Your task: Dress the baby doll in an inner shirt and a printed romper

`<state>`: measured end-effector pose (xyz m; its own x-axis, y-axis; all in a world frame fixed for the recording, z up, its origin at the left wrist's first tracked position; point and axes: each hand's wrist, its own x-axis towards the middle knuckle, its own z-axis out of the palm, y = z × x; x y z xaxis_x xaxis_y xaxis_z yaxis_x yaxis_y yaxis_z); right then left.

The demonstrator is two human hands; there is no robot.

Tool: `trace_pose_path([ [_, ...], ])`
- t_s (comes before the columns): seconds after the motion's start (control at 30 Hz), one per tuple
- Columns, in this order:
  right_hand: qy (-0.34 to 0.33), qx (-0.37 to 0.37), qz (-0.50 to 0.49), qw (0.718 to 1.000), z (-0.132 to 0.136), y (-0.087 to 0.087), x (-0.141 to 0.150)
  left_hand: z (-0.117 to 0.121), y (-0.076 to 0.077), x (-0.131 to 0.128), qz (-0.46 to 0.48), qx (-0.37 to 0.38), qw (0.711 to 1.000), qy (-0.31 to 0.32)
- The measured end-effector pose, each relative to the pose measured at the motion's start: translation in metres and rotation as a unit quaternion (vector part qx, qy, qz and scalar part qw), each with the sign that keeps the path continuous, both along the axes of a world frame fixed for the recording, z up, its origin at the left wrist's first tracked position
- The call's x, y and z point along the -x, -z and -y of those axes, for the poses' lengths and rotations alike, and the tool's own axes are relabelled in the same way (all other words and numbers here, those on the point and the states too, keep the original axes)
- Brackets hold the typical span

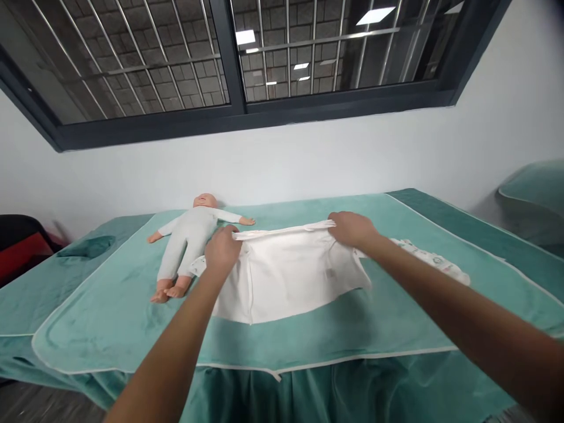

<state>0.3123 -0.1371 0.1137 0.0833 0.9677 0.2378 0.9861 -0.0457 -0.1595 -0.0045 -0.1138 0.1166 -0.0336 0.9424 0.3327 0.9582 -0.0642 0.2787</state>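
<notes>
A white baby garment (291, 270) is stretched between my two hands over the bed, its lower part hanging down. My left hand (222, 249) is closed on its upper left corner. Closed on the opposite upper corner is my right hand (352, 229). The fingertips of both hands are partly hidden. A seam runs down the left side of the cloth, and a small tag shows near its right side. Just left of my left hand lies a baby doll (187, 235) on its back, arms spread, in a pale long-sleeved suit.
A green padded mat (106, 329) with white piping covers the bed. Patterned white cloth (434, 261) lies behind my right forearm. A green cushion (535, 194) stands at the far right, and a red and black object (22, 247) at the left. Behind are a white wall and a barred window (240, 111).
</notes>
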Motion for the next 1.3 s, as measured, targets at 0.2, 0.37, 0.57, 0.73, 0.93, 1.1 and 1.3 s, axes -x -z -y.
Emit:
trace_pose_path([
  [0.2, -0.130, -0.019, 0.018, 0.991, 0.015, 0.079, 0.078, 0.020, 0.083, -0.052, -0.047, -0.048, 0.988, 0.137],
  [0.37, -0.080, 0.025, -0.035, 0.996, -0.015, 0.120, 0.092, 0.000, 0.128, -0.066, 0.031, 0.045, 0.990, 0.132],
  [0.57, 0.003, 0.036, -0.047, 0.998, -0.065, 0.126, 0.091, -0.041, 0.120, -0.068, 0.039, 0.066, 0.995, 0.063],
  [0.73, 0.041, 0.008, -0.011, 0.999, -0.089, 0.127, 0.097, -0.064, 0.109, -0.079, 0.013, 0.043, 0.999, 0.022],
  [0.93, 0.034, -0.026, -0.004, 0.999, -0.115, 0.137, 0.091, -0.093, 0.121, -0.085, -0.006, 0.052, 0.998, 0.020],
  [1.1, 0.013, -0.011, -0.049, 0.999, -0.128, 0.149, 0.084, -0.105, 0.134, -0.085, 0.006, 0.063, 0.997, 0.034],
  [1.3, 0.004, 0.027, -0.059, 0.998, -0.136, 0.155, 0.082, -0.110, 0.139, -0.084, 0.013, 0.081, 0.996, 0.037],
])
